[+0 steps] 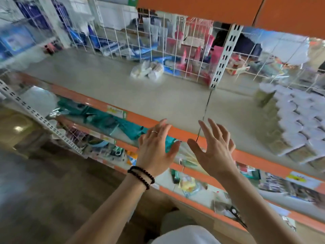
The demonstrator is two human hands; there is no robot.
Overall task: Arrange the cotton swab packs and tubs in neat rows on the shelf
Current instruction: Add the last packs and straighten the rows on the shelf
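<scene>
Head view: a loose clump of cotton swab packs [147, 69] lies far beyond both hands by the wire grid [158, 43]; stacked tubs [297, 124] stand right of the right hand [213, 148]. Left hand [155, 145] and right are spread, empty, at the shelf [123, 88] edge. A hasty reach could topple the tubs; contents blurred.

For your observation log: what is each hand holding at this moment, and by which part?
Nothing is held. The left hand and right hand are both open, fingers spread, at the shelf edge, apart from the packs and tubs.
</scene>
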